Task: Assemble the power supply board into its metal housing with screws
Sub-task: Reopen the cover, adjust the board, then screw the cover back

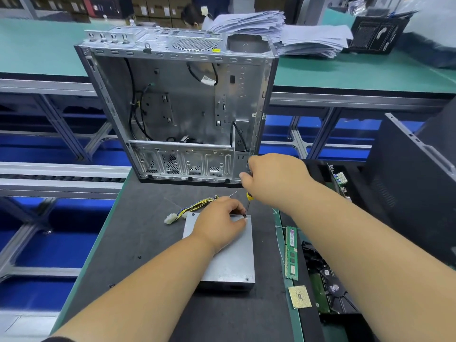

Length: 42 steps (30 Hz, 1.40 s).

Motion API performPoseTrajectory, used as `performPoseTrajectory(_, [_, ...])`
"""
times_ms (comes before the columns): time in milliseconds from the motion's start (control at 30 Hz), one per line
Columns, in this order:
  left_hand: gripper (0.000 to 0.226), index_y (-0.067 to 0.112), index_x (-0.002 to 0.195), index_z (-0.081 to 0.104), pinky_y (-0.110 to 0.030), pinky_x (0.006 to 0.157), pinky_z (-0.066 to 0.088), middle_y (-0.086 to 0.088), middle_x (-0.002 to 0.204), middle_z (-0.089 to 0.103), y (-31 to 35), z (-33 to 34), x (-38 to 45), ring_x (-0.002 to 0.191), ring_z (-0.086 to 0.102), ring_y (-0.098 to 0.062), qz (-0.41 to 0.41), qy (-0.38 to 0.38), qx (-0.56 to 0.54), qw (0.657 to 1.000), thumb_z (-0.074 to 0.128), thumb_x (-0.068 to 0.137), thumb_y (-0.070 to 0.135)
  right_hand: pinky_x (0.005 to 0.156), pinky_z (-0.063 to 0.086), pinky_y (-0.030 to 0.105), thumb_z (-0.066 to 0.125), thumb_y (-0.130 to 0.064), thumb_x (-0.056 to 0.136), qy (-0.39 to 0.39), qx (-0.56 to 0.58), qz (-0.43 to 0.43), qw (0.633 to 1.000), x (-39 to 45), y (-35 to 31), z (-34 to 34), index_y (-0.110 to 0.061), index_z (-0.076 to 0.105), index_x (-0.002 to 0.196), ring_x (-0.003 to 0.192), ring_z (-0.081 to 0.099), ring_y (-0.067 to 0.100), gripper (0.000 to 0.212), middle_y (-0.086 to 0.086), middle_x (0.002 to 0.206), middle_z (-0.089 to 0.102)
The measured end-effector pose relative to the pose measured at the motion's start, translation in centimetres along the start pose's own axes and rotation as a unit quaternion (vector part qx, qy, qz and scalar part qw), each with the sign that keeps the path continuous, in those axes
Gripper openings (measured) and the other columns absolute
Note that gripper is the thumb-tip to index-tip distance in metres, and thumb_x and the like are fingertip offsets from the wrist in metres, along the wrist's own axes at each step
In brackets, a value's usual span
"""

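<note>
Left hand (219,224) flat on top of the grey metal housing (232,260), pressing down, fingers (234,208) curled near the far right corner, holding nothing that can be seen. Right hand (271,178) closed around the handle of a screwdriver (248,203), up above that same corner. Yellow collar under the fist, thin dark shaft going straight down, tip sitting on a small dark screw (245,215) at the corner, just beside the left fingertips. One more screw head (247,279) in the near right corner of the housing lid.

Housing lying flat on the dark mat (138,218), right under both hands, near the middle of the bench. Bundle of yellow and black wires (195,207) coming out of the far end, with a white plug (169,219) lying on the mat to the left.

Behind the hands, open silver computer case (177,112) standing on its side, black cables inside. To the right of the mat, green memory stick (291,253), square gold chip (299,297) and a hard drive (330,290), well apart from the housing. Black case panel (417,183) further right. Stack of white papers (283,33) on the far green table (37,50).

Writing: stickers on the memory stick and a tag on the case cable, all too small or blurry to read
</note>
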<state>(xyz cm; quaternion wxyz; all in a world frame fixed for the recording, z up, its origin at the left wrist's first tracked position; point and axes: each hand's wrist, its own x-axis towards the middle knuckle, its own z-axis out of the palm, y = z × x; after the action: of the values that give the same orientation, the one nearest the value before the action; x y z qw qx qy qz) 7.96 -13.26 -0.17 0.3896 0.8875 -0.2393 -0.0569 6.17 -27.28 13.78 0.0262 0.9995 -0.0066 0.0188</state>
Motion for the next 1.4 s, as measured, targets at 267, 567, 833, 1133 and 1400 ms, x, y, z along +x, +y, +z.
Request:
performPoseTrajectory(267, [0.009,0.031,0.084,0.063,-0.026,0.081,0.044,0.010,0.089,0.059,0.0,0.0,0.0,0.089,0.053,-0.009,0.000,-0.002,-0.009,1.000,0.069,0.080,0.025,0.068,0.044,0.033,0.049,-0.032,0.095,-0.024,0.146,-0.060,0.987,-0.4,1.0,-1.1,-0.025,0.056,0.114,0.087,0.055,0.021,0.022,-0.002,0.096,0.062])
performPoseTrajectory(567, [0.010,0.034,0.083,0.062,-0.028,0.083,0.046,0.011,0.091,0.060,0.1,-0.1,0.0,0.091,0.053,-0.007,-0.001,-0.005,0.000,1.000,0.068,0.080,0.027,0.053,0.030,0.029,0.037,-0.047,0.098,-0.014,0.060,-0.020,0.998,-0.6,0.5,-0.4,-0.021,0.052,0.083,0.074,0.052,0.022,0.033,-0.004,0.076,0.052])
performPoseTrajectory(833, [0.010,0.035,0.084,0.062,-0.026,0.082,0.045,0.012,0.091,0.058,0.0,0.0,0.0,0.090,0.053,-0.007,-0.005,-0.004,0.003,1.000,0.068,0.080,0.029,0.053,0.034,0.029,0.047,-0.054,0.096,-0.019,0.023,-0.012,0.999,-0.7,0.7,-1.0,-0.022,0.058,0.099,0.076,0.051,0.021,0.034,-0.005,0.076,0.052])
performPoseTrajectory(1133, [0.013,0.036,0.082,0.059,-0.029,0.081,0.046,0.011,0.089,0.057,0.1,-0.1,-0.1,0.088,0.053,-0.009,0.004,-0.004,0.004,1.000,0.069,0.080,0.028,0.079,0.048,0.037,0.046,-0.033,0.094,-0.039,0.126,-0.074,0.989,-1.3,0.4,-1.1,-0.027,0.058,0.126,0.099,0.054,0.021,0.035,-0.002,0.114,0.053])
performPoseTrajectory(1400, [0.013,0.037,0.081,0.059,-0.027,0.082,0.046,0.012,0.089,0.059,0.1,0.0,0.0,0.089,0.053,-0.007,0.004,0.000,-0.004,1.000,0.069,0.079,0.028,0.060,0.036,0.030,0.039,-0.061,0.095,0.015,0.033,-0.040,0.999,-1.5,0.2,-0.2,-0.028,0.060,0.094,0.080,0.055,0.018,0.039,-0.008,0.080,0.059])
